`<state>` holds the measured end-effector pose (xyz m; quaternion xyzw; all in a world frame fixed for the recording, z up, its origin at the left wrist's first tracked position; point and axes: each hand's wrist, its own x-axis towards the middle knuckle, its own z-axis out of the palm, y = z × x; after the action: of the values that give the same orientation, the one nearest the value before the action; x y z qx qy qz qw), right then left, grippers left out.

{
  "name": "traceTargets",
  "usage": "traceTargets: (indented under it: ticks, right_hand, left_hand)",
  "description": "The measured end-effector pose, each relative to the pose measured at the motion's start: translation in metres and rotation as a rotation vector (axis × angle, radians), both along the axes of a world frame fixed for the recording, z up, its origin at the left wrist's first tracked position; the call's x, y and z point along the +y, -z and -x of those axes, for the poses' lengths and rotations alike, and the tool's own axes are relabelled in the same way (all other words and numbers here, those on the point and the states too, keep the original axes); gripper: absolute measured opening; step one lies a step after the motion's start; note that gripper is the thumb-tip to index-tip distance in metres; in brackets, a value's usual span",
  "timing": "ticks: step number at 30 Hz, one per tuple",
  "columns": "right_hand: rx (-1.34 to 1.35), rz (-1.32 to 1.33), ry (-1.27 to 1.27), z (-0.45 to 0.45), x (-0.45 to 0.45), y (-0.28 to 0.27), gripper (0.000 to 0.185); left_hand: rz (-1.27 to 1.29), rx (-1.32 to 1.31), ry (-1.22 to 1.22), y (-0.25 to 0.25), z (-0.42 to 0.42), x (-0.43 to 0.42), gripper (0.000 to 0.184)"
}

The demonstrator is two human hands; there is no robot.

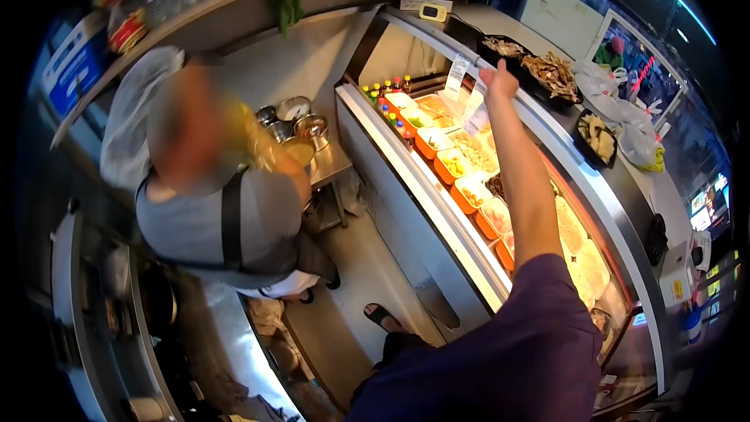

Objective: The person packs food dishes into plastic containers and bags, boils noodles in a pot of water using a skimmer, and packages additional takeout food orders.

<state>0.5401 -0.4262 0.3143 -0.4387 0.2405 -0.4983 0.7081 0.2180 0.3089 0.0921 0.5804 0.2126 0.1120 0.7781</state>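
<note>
My right arm, in a dark purple sleeve, stretches over a lit glass display case (469,266). At the case's upper rail is my right hand (500,83), its fingers curled in; what they grip, if anything, is hidden. Close below the hand hang white printed labels (457,76). Inside the case stand orange-rimmed food containers (453,164) in a row, and small bottles (388,87) with coloured caps. Just beyond my hand, black trays of shredded, brownish food (551,74) sit on the counter top. My left hand is out of view.
A co-worker (226,211) in a grey shirt stands to the left, facing a metal table with several pots (311,126). Wrapped plastic bags (617,101) lie on the counter. A shelf (211,8) with bottles runs above. Shelving (74,289) lines the lower left.
</note>
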Motion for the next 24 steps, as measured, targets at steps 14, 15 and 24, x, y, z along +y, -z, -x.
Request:
traceTargets:
  ticks: [14,15,24]
  right_hand:
    - [-0.048,-0.265,0.031,-0.116,-0.098,-0.041,0.038]
    - [0.017,-0.216,-0.012,-0.116,-0.1,-0.041,0.032]
    - [0.082,0.01,-0.75,-0.154,0.024,0.027,0.025]
  left_hand:
    - [0.004,-0.224,0.236,-0.122,-0.404,-0.106,0.049]
    - [0.009,-0.222,0.229,-0.12,-0.41,-0.105,0.049]
    - [-0.059,-0.22,0.102,-0.096,-0.399,-0.111,0.049]
